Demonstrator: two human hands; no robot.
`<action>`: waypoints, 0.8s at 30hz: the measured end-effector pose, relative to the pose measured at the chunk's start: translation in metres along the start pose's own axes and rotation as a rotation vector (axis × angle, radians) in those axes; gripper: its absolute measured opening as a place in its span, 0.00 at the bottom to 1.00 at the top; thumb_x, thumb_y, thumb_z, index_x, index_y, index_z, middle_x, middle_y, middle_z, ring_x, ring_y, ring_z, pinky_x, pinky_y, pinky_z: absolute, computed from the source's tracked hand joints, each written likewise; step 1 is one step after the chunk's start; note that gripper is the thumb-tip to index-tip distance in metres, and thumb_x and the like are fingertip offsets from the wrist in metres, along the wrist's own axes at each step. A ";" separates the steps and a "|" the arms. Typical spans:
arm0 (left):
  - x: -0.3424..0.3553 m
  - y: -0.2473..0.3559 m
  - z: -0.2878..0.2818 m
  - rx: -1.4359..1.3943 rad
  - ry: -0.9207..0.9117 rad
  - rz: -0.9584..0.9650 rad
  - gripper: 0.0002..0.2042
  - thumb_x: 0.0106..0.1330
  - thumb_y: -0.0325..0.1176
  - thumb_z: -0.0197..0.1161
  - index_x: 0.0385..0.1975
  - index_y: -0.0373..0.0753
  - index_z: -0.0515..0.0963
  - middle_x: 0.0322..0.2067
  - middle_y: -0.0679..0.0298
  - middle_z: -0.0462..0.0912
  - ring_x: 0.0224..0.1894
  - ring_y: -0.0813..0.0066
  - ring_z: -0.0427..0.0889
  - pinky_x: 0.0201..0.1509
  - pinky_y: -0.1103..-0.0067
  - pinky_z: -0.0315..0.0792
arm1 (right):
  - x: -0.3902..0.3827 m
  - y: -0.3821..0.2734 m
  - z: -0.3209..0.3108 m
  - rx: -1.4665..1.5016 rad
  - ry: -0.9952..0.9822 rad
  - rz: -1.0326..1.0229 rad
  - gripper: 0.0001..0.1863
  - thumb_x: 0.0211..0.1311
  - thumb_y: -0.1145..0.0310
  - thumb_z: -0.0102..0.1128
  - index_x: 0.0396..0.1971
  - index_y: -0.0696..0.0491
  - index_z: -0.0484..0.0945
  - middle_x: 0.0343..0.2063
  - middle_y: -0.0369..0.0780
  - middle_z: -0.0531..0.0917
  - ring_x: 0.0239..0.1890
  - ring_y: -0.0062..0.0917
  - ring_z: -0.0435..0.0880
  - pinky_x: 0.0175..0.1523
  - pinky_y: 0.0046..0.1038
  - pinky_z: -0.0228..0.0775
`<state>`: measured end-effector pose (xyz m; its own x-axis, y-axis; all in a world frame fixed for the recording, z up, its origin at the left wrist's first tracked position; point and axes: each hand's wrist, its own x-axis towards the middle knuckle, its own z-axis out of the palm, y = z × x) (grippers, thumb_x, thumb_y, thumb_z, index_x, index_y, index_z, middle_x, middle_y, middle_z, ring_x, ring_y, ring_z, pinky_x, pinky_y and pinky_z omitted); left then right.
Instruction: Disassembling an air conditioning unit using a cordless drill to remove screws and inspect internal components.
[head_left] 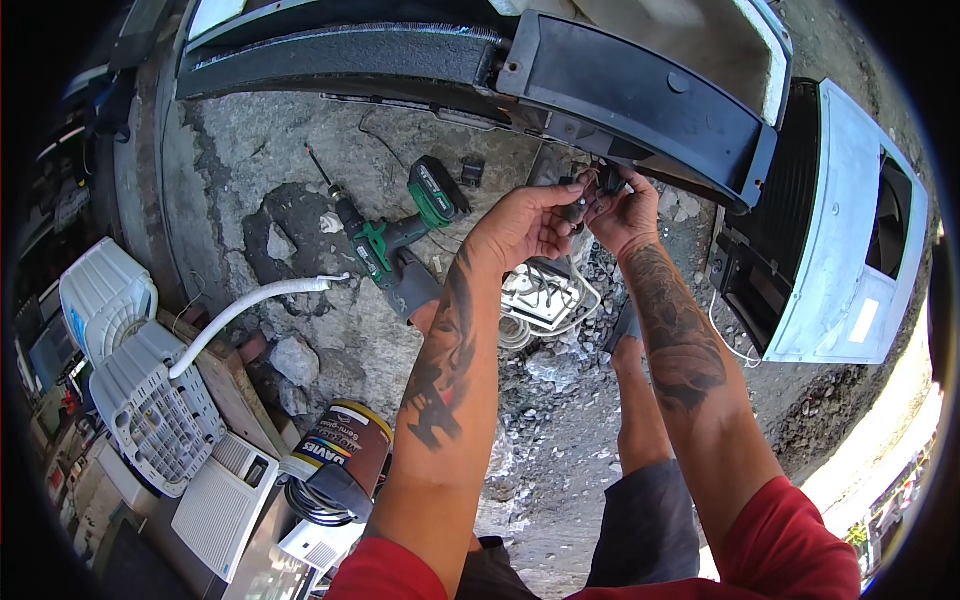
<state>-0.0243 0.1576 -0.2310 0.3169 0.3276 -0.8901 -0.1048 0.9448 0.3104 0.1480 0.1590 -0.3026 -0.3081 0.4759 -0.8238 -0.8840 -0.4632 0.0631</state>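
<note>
Small dark part (pixel 574 211) sits just on the wearer's side of the black housing (pixel 640 80), right of the housing's middle. Left hand (pixel 522 224) pinches it between thumb and fingers; right hand (pixel 631 217) is curled in close at the thin wires (pixel 593 182) by the housing edge, can't tell exactly what it grasps. Step looks like handwork on the wiring; I'd say next move calls for a steady left pinch and fine right fingertips. Part's direction and long axis: can't tell, fingers cover too much. Housing's own long axis runs left-right, dipping at its right end. Drill (pixel 378 236) lies nearside-left of the housing, bit aimed back toward it and leftward
</note>
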 end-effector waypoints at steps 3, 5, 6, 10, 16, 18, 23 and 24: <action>0.001 -0.001 -0.006 -0.120 -0.033 0.006 0.17 0.57 0.47 0.69 0.25 0.38 0.78 0.17 0.69 0.77 0.18 0.76 0.79 0.23 0.83 0.73 | 0.004 0.001 -0.004 -0.018 -0.011 0.004 0.15 0.56 0.61 0.59 0.38 0.56 0.75 0.32 0.41 0.80 0.37 0.32 0.79 0.50 0.36 0.71; 0.001 0.000 -0.001 0.175 0.077 0.045 0.18 0.56 0.47 0.70 0.26 0.36 0.78 0.18 0.68 0.77 0.18 0.77 0.78 0.23 0.83 0.72 | 0.002 0.005 -0.002 -0.059 -0.043 0.031 0.13 0.57 0.62 0.59 0.38 0.55 0.75 0.32 0.41 0.80 0.37 0.32 0.79 0.49 0.37 0.72; 0.001 0.000 0.002 0.469 0.184 0.085 0.19 0.55 0.48 0.71 0.27 0.35 0.78 0.18 0.68 0.76 0.18 0.79 0.77 0.23 0.84 0.71 | 0.000 0.007 0.000 -0.129 -0.038 0.020 0.12 0.58 0.63 0.59 0.37 0.55 0.75 0.32 0.41 0.80 0.38 0.32 0.79 0.50 0.36 0.72; 0.001 -0.009 0.008 0.589 0.171 0.386 0.20 0.52 0.45 0.74 0.30 0.32 0.80 0.20 0.67 0.78 0.21 0.83 0.74 0.24 0.84 0.66 | -0.001 0.009 0.004 -0.222 -0.008 -0.003 0.11 0.59 0.63 0.60 0.36 0.55 0.75 0.31 0.40 0.80 0.34 0.29 0.77 0.47 0.34 0.72; -0.003 -0.006 0.001 0.361 0.187 0.407 0.21 0.51 0.40 0.75 0.39 0.31 0.78 0.25 0.68 0.79 0.24 0.80 0.74 0.28 0.82 0.68 | 0.003 -0.003 -0.006 -0.521 0.052 -0.066 0.18 0.58 0.50 0.64 0.33 0.50 0.75 0.25 0.33 0.72 0.24 0.21 0.69 0.35 0.28 0.64; 0.001 -0.013 -0.004 0.359 0.214 0.483 0.23 0.51 0.38 0.75 0.42 0.30 0.77 0.26 0.67 0.80 0.25 0.78 0.75 0.30 0.81 0.69 | 0.001 -0.006 -0.011 -0.704 0.083 -0.011 0.21 0.57 0.45 0.64 0.33 0.49 0.75 0.23 0.30 0.68 0.24 0.18 0.66 0.32 0.25 0.60; 0.018 -0.043 0.022 0.977 0.620 0.651 0.28 0.54 0.38 0.69 0.53 0.32 0.71 0.34 0.55 0.82 0.35 0.57 0.82 0.40 0.69 0.75 | 0.004 -0.006 -0.016 -1.016 0.254 -0.072 0.21 0.56 0.45 0.62 0.34 0.48 0.76 0.20 0.28 0.65 0.21 0.16 0.64 0.26 0.23 0.57; 0.020 -0.050 0.029 0.988 0.641 0.596 0.28 0.56 0.39 0.68 0.54 0.32 0.70 0.36 0.53 0.82 0.39 0.54 0.82 0.43 0.67 0.75 | 0.007 -0.009 -0.020 -0.954 0.207 -0.043 0.20 0.57 0.46 0.60 0.34 0.48 0.77 0.19 0.28 0.67 0.21 0.17 0.65 0.26 0.23 0.58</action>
<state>0.0147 0.1165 -0.2547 -0.0665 0.8919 -0.4473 0.7423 0.3437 0.5752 0.1610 0.1519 -0.3199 -0.1336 0.4078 -0.9033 -0.2090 -0.9025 -0.3765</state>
